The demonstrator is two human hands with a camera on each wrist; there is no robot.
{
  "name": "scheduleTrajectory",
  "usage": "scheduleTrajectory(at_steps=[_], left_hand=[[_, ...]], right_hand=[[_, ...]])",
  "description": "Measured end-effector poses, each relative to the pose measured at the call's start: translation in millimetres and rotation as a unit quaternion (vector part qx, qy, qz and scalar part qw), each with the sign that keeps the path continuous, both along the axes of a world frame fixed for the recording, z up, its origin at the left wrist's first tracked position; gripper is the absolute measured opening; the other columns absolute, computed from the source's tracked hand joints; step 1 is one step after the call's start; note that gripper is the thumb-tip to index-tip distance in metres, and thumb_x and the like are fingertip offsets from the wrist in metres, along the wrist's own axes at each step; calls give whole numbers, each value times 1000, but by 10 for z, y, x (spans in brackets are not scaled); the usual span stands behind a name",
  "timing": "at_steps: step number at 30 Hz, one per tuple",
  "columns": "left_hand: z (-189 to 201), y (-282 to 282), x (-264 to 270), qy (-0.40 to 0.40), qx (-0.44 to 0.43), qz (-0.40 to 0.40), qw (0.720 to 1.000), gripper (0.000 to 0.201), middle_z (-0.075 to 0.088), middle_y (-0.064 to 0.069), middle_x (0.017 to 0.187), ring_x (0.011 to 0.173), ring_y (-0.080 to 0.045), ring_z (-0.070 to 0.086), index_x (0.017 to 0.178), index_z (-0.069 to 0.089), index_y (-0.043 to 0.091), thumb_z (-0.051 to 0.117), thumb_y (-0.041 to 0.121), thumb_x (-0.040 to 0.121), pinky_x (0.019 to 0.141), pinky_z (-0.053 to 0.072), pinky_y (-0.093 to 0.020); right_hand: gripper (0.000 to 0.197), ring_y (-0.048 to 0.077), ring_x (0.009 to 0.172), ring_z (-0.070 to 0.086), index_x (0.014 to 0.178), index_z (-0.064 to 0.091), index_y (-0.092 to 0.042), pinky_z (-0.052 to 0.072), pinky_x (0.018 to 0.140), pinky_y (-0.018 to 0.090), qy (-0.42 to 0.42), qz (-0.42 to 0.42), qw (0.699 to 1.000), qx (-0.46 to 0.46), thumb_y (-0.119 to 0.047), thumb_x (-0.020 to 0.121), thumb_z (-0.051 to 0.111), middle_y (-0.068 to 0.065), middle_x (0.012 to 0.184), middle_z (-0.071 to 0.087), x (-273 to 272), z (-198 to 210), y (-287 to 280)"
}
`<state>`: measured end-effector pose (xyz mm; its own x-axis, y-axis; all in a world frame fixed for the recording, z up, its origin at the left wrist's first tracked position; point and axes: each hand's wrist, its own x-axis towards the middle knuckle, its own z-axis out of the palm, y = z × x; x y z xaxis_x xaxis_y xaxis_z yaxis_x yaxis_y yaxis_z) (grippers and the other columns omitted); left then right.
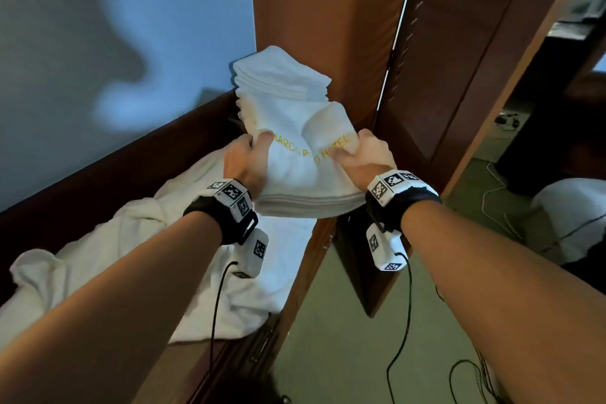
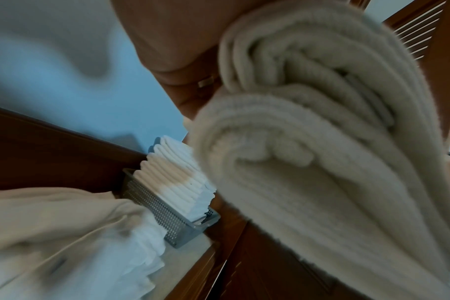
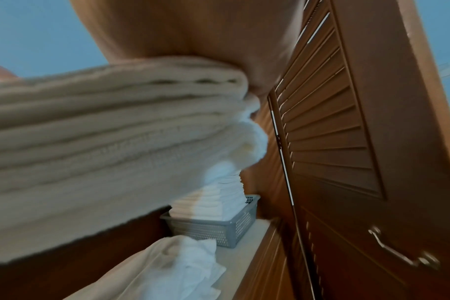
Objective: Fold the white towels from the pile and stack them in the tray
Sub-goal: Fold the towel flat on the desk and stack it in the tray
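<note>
A folded white towel (image 1: pixel 301 170) with yellow lettering is in the air between my two hands. My left hand (image 1: pixel 249 157) grips its left edge and my right hand (image 1: pixel 360 154) grips its right edge, thumbs on top. Its layered folds fill the left wrist view (image 2: pixel 308 162) and the right wrist view (image 3: pixel 103 152). Just beyond it stands a tall stack of folded towels (image 1: pixel 278 79) in a grey perforated tray (image 2: pixel 164 219), also seen as the tray (image 3: pixel 219 229) from the right wrist. The unfolded pile (image 1: pixel 131 256) lies on the counter under my left forearm.
A dark wooden backboard (image 1: pixel 98 167) runs behind the counter, under a blue wall. A brown louvred door (image 3: pixel 347 142) with a metal handle (image 3: pixel 398 253) stands close on the right. Cables (image 1: pixel 410 321) hang from my wrists over the carpet, and white bedding (image 1: pixel 574 216) lies at far right.
</note>
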<state>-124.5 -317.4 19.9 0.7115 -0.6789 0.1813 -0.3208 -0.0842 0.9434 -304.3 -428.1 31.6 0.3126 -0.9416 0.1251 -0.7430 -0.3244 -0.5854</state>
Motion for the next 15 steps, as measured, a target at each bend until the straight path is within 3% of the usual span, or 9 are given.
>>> scheduleTrajectory(at_steps=[2,5,9,15], left_hand=[[82,-375,106,4,2,-4,1000,41,51,0,70,81,-26,47,66,48,16,55,49,89,68,29,-32],[163,-877,286,-5,4,-16,1000,40,55,-3,76,83,-28,49,70,51,16,48,56,77,71,32,-33],[279,-1450,520,-24,11,-23,999,45,44,-1,64,75,-27,41,64,44,13,49,56,73,68,30,-34],[304,-2289,796,-12,-12,-38,999,45,53,-8,70,72,-26,50,75,55,3,65,43,94,69,39,-36]], right_hand=[[52,38,102,62,111,50,-11,44,75,36,4,-6,1000,-5,-55,86,62,14,111,62,110,72,-361],[52,38,106,60,115,50,-12,41,76,35,20,-17,1000,-17,-54,88,61,15,116,61,291,195,-854],[51,39,110,59,117,49,-11,45,81,39,64,-7,997,-36,-53,91,58,16,119,61,492,351,-1449],[53,41,111,59,119,47,-11,43,86,42,144,30,984,-99,-57,93,51,19,119,62,824,494,-2442]])
